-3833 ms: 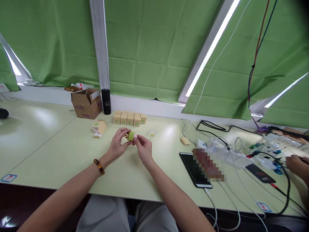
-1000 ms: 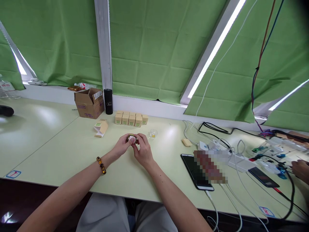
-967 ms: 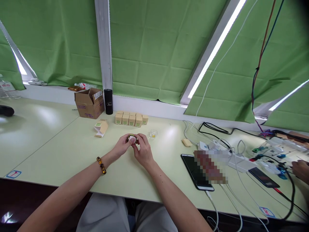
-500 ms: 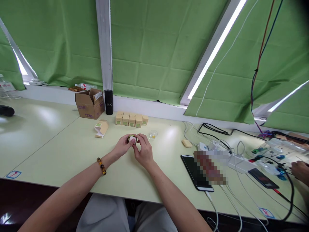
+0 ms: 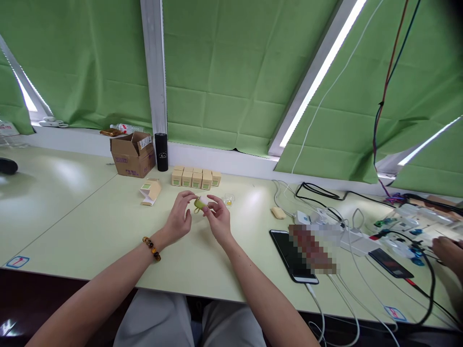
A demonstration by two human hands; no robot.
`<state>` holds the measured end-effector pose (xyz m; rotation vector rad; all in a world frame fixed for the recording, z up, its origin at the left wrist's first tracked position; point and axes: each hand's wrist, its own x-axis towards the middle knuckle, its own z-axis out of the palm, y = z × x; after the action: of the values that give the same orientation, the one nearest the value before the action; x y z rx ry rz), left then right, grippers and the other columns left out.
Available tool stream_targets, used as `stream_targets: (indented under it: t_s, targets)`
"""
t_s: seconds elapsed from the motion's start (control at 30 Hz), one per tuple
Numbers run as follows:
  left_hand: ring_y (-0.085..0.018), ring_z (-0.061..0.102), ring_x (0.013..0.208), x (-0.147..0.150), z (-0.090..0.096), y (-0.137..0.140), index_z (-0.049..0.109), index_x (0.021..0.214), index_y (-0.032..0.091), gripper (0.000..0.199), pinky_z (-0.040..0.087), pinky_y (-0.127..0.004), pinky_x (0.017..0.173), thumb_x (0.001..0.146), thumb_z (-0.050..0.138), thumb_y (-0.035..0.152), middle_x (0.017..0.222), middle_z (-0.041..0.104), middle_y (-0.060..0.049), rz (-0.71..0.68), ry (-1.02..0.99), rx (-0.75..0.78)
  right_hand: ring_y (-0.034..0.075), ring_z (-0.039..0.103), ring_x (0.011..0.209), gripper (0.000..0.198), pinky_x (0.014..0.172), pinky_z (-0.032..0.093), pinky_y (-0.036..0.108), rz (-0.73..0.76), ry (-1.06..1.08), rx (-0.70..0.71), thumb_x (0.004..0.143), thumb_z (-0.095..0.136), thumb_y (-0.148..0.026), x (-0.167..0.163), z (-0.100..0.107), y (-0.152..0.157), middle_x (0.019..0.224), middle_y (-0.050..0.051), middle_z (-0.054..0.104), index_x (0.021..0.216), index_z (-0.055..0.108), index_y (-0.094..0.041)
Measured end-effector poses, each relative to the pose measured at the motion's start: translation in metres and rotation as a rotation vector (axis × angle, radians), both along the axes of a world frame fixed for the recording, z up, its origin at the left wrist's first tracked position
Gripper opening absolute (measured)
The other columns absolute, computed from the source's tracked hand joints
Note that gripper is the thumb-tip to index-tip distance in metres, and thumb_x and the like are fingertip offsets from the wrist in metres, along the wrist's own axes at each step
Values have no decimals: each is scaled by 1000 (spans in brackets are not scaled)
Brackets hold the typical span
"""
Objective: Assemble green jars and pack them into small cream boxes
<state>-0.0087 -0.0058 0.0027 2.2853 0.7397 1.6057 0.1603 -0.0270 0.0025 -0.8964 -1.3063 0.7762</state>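
A small rounded case [image 5: 199, 205], yellow-green with a white part and a thin loop at its lower left, is held above the table between the thumb and fingers of my right hand [image 5: 220, 222]. My left hand [image 5: 176, 219] is just left of it, thumb and fingers spread. Its fingertips are close to the case's upper left; whether they touch I cannot tell. Behind my right fingers sits a small clear plastic piece [image 5: 229, 199] with a yellow spot, partly hidden. An opened cardboard box [image 5: 150, 192] lies beyond my left hand.
Several small tan boxes [image 5: 196, 179] stand in a row at the back, beside a black tumbler [image 5: 161, 152] and a larger carton [image 5: 132, 155]. To the right lie a phone [image 5: 291, 255], a power strip [image 5: 358, 243] and cables. Another person's hand [image 5: 448, 251] is at the far right.
My left hand has come off the case and moved left, its fingers spreading. The case has turned, showing its green side and loop, and stays in my right hand.
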Motion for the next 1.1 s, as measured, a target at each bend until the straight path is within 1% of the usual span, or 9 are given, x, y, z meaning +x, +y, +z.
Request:
stream_targets:
  t_s: [0.17,0.33,0.47,0.53,0.6,0.7,0.83,0.97,1.1]
  targets:
    - [-29,52,128,0,-1,-4,50,142,24,55,51,-50,104,91,50,3,134,49,-17,42,140,95,16,63,60,50,67,57,35,92,139,-105,89,71,-56,2,1,0,70,-2,70,121,53,-22]
    - [-26,57,114,0,-1,-4,58,137,25,44,55,-47,98,95,57,11,127,52,-14,84,184,81,14,58,57,52,64,51,31,127,187,-168,87,73,-60,1,4,-5,66,-5,67,120,53,-25]
    - [-25,59,113,2,-1,0,64,131,25,40,55,-45,97,92,70,24,121,55,-11,105,59,42,15,58,57,46,60,47,29,128,236,-167,90,64,-64,3,4,-3,64,-4,64,114,58,-25]
    - [-24,61,107,4,-1,3,68,127,24,42,57,-41,92,87,78,30,118,57,-10,112,-28,-51,16,57,59,42,61,45,29,45,197,-153,91,62,-61,9,1,3,62,-3,63,110,61,-24]
    - [-21,62,99,4,-3,8,71,121,23,42,57,-38,86,82,82,35,117,59,-9,98,-123,-185,16,56,61,34,64,46,30,-156,107,-143,89,64,-54,19,-3,11,62,-3,61,104,63,-23]
    - [-18,63,93,3,-4,14,75,112,21,39,57,-35,83,81,81,45,118,60,-9,26,-259,-410,19,60,74,25,72,47,32,-502,-23,-187,87,60,-41,42,-12,26,77,0,65,103,65,-23]
    - [-17,64,90,2,-5,20,79,98,19,42,55,-31,79,81,78,57,115,65,-9,-24,-370,-631,28,60,103,46,86,46,38,-745,-238,-267,83,57,-30,68,-25,43,113,10,71,128,59,-21]
    - [-16,59,80,1,-7,24,79,91,18,48,50,-30,73,82,72,65,103,71,-8,-37,-384,-730,35,45,132,65,101,41,45,-749,-470,-311,81,54,-19,71,-33,49,140,13,61,146,51,-22]
    - [-15,58,76,0,-10,26,79,89,19,47,48,-30,73,85,69,65,103,72,-8,-41,-385,-766,37,35,140,45,106,38,50,-686,-479,-309,78,58,-15,67,-36,49,145,16,53,121,68,-23]
